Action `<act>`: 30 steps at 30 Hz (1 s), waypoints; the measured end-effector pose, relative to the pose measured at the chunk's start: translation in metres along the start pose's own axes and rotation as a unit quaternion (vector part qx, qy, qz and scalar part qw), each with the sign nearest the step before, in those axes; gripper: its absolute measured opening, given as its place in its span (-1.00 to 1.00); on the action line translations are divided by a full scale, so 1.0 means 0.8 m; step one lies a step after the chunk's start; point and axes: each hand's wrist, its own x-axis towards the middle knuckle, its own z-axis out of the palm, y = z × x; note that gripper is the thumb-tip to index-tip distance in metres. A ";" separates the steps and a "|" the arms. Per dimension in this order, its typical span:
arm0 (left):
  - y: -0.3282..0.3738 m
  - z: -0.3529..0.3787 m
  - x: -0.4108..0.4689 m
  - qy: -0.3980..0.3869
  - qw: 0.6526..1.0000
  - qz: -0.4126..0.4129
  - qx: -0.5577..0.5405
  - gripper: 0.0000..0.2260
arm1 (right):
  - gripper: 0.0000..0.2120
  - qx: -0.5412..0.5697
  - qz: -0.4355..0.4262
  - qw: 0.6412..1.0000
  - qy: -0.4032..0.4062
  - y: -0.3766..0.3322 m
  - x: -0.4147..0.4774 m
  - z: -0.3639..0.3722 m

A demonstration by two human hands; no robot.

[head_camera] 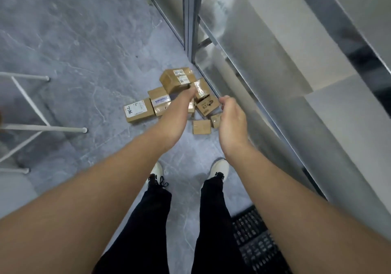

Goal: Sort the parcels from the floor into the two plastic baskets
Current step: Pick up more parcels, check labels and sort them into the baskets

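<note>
**Occluded and Cropped Areas**

The fingers of the left hand (183,99) are hidden among the parcels (175,81); its grip cannot be determined. The left forearm and the right hand (231,121) cover part of the pile. Label print is too small to read. The right forearm hides most of the basket (254,246). The white frame (31,126) runs off the left edge.

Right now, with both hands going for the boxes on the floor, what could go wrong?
1. The top box sits on a loose pile; pulling a lower one may topple it.
2. The pile lies right against the metal shelf, so the right hand could knock its edge.
3. The black basket stands low and close on the right; a step back might catch it.
</note>
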 end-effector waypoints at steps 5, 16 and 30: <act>-0.058 0.034 0.092 0.034 0.999 -0.039 -0.015 -0.72 | -0.62 -0.016 0.050 0.998 -0.028 0.069 0.105 0.007; -0.201 0.039 0.298 0.058 0.991 -0.123 -0.017 -0.51 | -0.72 -0.015 0.167 0.986 -0.019 0.228 0.272 0.072; -0.366 0.046 0.477 0.061 0.984 -0.165 -0.005 -0.69 | -0.54 -0.056 0.217 0.973 0.045 0.406 0.417 0.144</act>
